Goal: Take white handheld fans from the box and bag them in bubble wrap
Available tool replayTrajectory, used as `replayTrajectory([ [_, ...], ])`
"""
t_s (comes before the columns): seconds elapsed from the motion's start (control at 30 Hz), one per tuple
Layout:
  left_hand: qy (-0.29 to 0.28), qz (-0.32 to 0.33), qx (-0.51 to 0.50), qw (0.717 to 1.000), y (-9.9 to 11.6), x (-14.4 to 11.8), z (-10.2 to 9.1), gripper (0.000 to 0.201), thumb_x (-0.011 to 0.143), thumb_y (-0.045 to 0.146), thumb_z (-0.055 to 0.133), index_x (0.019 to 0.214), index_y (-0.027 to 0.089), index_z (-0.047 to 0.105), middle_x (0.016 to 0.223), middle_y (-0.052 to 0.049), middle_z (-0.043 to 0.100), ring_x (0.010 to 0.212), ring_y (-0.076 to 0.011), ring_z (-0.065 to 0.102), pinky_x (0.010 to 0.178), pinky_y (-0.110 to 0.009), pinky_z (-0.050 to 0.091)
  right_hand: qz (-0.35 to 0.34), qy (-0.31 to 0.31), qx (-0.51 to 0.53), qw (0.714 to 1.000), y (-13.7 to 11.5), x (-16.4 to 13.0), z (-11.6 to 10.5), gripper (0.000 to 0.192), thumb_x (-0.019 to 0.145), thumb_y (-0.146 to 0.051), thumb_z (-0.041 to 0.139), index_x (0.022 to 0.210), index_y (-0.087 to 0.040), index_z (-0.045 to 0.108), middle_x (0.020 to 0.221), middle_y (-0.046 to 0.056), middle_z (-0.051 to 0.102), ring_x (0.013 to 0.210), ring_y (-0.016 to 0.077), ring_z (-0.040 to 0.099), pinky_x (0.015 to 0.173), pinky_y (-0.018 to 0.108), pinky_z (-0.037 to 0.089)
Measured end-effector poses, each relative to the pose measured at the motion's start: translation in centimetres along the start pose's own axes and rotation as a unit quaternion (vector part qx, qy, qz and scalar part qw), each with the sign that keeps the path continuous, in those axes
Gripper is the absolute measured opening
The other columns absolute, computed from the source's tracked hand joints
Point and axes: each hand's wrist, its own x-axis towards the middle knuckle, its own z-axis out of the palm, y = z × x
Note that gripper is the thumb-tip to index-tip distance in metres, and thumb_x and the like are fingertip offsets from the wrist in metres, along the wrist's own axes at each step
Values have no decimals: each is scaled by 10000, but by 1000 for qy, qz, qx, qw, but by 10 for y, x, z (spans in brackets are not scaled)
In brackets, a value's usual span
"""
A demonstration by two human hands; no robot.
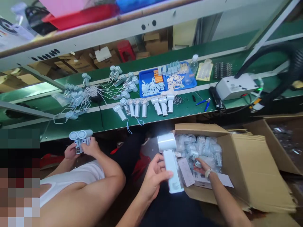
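My left hand (155,176) is closed around a pale blue handheld fan (174,171), its round head up and its handle slanting down. My right hand (202,167), with a band at the wrist, reaches into an open cardboard box (227,129) on the right. Its fingers are spread beside the plastic-bagged fans (201,146), near the small white boxes (187,171); the fingertips are partly hidden.
A co-worker's hands (91,146) hold two fans at left. On the green bench (106,123) are several fans (137,108), cabled fans (75,94), a blue parts tray (142,91), a bottle (193,66), cutters (207,104) and a white machine (236,86) with a black hose.
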Motion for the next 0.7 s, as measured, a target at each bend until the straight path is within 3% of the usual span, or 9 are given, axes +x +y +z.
replayTrajectory([
  [0.2, -87, 52, 45, 994, -13, -12, -1, 454, 587, 160, 739, 893, 182, 404, 881, -59, 647, 721, -151, 607, 656, -260, 465, -26, -123, 132, 983, 28, -70, -9, 308, 555, -403, 719, 729, -186, 585, 780, 71, 647, 649, 208, 615, 720, 398, 500],
  [0.33, -130, 65, 84, 986, -24, -13, -4, 446, 599, 165, 731, 907, 185, 409, 903, -56, 644, 734, -144, 600, 665, -256, 462, -136, -196, 178, 955, 14, -123, -9, 262, 612, -327, 678, 795, -164, 585, 762, 35, 615, 506, 130, 534, 504, 276, 405],
  [0.47, -113, 63, 107, 986, -28, -11, -1, 425, 582, 166, 710, 876, 190, 405, 846, -41, 649, 719, -161, 611, 638, -253, 462, -233, -272, 226, 906, -11, -172, 0, 217, 609, -258, 621, 772, -186, 498, 661, -19, 559, 421, 96, 489, 413, 214, 281],
  [0.6, -98, 33, 107, 989, -28, -10, 6, 419, 551, 142, 651, 892, 195, 414, 776, -17, 643, 657, -162, 614, 619, -256, 454, -252, -287, 258, 887, -29, -203, 14, 288, 619, -263, 594, 872, -194, 474, 630, -35, 531, 375, 89, 464, 372, 203, 287],
  [0.7, -97, 16, 115, 988, -29, -11, 12, 397, 532, 133, 627, 873, 193, 432, 746, -9, 633, 601, -134, 587, 536, -202, 398, -255, -231, 262, 902, -34, -220, 25, 322, 653, -256, 583, 944, -192, 459, 641, -36, 536, 372, 89, 460, 373, 212, 308],
])
